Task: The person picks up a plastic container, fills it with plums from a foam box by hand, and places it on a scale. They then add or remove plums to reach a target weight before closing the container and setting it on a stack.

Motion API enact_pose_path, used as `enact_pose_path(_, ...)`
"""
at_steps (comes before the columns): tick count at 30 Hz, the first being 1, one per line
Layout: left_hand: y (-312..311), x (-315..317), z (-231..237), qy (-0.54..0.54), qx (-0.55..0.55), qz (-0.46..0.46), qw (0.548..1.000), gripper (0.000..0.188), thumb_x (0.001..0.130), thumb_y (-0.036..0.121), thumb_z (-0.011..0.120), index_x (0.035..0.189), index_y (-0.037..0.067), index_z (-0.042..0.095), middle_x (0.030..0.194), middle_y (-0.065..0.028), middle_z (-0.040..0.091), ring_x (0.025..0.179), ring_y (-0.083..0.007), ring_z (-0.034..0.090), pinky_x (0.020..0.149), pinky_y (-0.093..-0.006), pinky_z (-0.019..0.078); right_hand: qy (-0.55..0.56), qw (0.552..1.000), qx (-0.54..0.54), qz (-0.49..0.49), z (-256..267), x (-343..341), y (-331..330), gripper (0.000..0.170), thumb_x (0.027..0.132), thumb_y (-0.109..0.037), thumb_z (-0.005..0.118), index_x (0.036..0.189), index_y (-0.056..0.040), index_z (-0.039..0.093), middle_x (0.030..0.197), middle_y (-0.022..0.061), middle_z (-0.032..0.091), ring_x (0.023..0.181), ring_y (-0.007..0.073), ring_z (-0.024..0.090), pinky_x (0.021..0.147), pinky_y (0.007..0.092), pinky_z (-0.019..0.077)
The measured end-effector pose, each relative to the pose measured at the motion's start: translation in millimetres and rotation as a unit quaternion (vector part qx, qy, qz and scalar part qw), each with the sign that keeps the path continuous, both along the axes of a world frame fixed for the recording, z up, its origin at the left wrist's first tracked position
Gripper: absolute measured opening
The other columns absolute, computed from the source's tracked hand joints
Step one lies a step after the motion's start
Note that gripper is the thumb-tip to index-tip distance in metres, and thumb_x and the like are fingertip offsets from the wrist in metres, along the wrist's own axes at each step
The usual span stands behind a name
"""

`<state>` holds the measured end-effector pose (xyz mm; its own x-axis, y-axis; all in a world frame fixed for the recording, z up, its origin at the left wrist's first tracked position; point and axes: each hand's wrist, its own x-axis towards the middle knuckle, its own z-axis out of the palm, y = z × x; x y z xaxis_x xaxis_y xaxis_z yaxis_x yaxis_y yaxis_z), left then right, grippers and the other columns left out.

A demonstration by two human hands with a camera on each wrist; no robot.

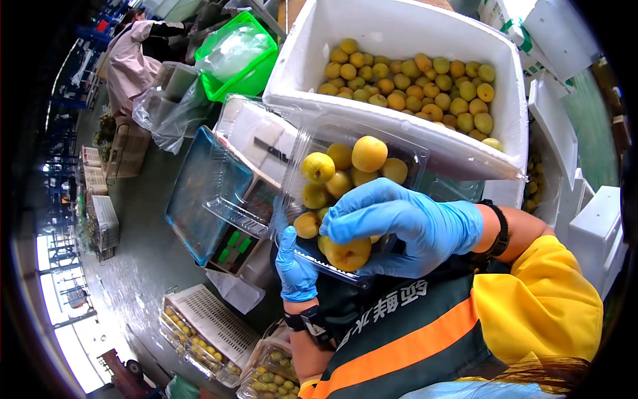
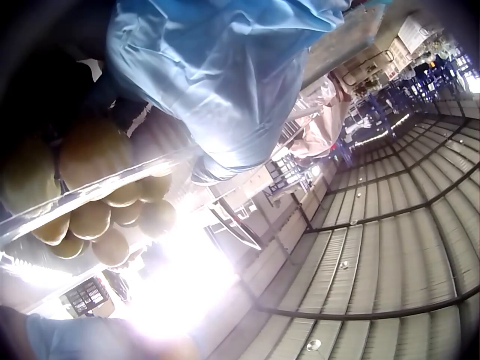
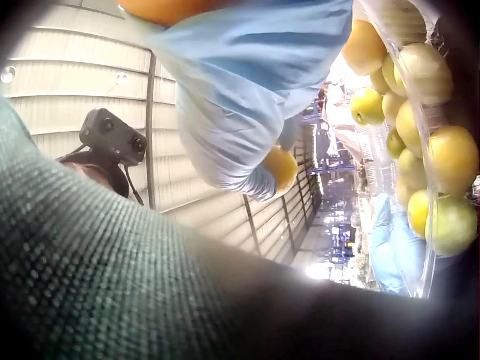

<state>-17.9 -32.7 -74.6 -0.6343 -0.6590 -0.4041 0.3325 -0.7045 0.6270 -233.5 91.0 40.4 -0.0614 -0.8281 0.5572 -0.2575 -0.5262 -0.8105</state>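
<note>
Yellow-green apricots (image 1: 319,167) fill much of a clear plastic clamshell box (image 1: 415,156), whose lid (image 1: 232,193) hangs open to the left. My blue-gloved left hand (image 1: 296,269) grips the box at its near left corner, thumb up along the side. Over the box's near end, my gloved right hand (image 1: 412,229) has curled fingers round an apricot (image 1: 349,254). In the right wrist view, one apricot (image 3: 282,171) shows at the fingertips and another orange one (image 3: 172,9) at the top edge. The left wrist view shows fruit (image 2: 91,219) through the box wall.
A white foam box (image 1: 399,110) of loose apricots stands just beyond. A green basket (image 1: 256,63) with plastic bags is at the far left, near another person (image 1: 133,60). A blue-rimmed tray (image 1: 199,199) lies left; filled clamshells (image 1: 203,352) sit low down; foam boxes (image 1: 598,233) stand right.
</note>
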Motion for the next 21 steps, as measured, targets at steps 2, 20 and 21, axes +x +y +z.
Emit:
enact_pose_path(2, 3, -5, 10, 0.024, -0.011, -0.010, 1.000, 0.073, 0.097, 0.022, 0.053, 0.159, 0.013, 0.017, 0.154, -0.0175, 0.034, 0.138, -0.0340, 0.041, 0.116, -0.0488, 0.0322, 0.007, 1.000, -0.030, 0.007, -3, 0, -2, 0.066, 0.075, -0.002, 0.082, 0.133, 0.0008, 0.051, 0.124, 0.0155, 0.063, 0.116, 0.0298, 0.056, 0.100, 0.0383, 0.0464)
enact_pose_path(20, -3, 7, -8, 0.025, 0.082, -0.034, 0.996, 0.060, 0.100, 0.030, 0.050, 0.151, 0.006, 0.031, 0.143, -0.0207, 0.047, 0.130, -0.0372, 0.049, 0.111, -0.0535, 0.0391, -0.143, 0.983, -0.013, 0.114, -20, 2, -2, 0.058, 0.084, -0.005, 0.076, 0.136, 0.0001, 0.051, 0.127, 0.0178, 0.058, 0.112, 0.0314, 0.063, 0.098, 0.0395, 0.0486)
enact_pose_path(21, -3, 5, -6, 0.027, 0.070, -0.036, 0.997, 0.061, 0.100, 0.029, 0.050, 0.152, 0.007, 0.029, 0.144, -0.0207, 0.046, 0.130, -0.0375, 0.049, 0.111, -0.0539, 0.0390, -0.086, 0.990, -0.015, 0.107, -15, -5, -2, 0.052, 0.084, -0.004, 0.075, 0.132, -0.0009, 0.056, 0.127, 0.0173, 0.058, 0.112, 0.0313, 0.063, 0.098, 0.0381, 0.0489)
